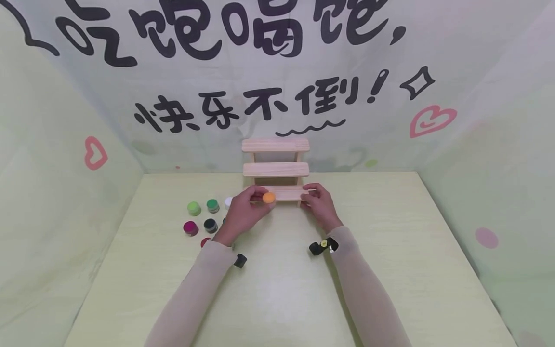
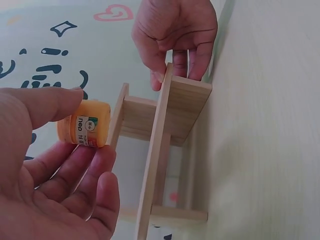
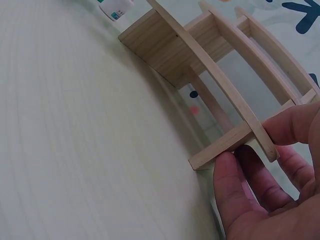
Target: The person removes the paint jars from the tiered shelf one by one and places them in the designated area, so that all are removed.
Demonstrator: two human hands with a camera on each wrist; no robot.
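A small orange paint jar (image 2: 85, 123) is pinched between the thumb and fingers of my left hand (image 1: 246, 214). In the head view the jar overlaps the left part of the lowest step of a three-step wooden rack (image 1: 275, 169), which stands against the back wall. My right hand (image 1: 322, 207) grips the right end of that lowest step. In the right wrist view its thumb lies at the board's edge and the fingers (image 3: 235, 187) curl beneath, by the rack's leg. The rack's steps bear nothing that shows.
Left of the rack stand several paint jars: light green (image 1: 194, 208), green (image 1: 212, 206), magenta (image 1: 190, 228), dark (image 1: 210, 225), white (image 1: 228, 202) and red (image 1: 205, 242). My left forearm partly hides some. A lettered cloth (image 1: 208, 86) hangs behind the pale table (image 1: 277, 299).
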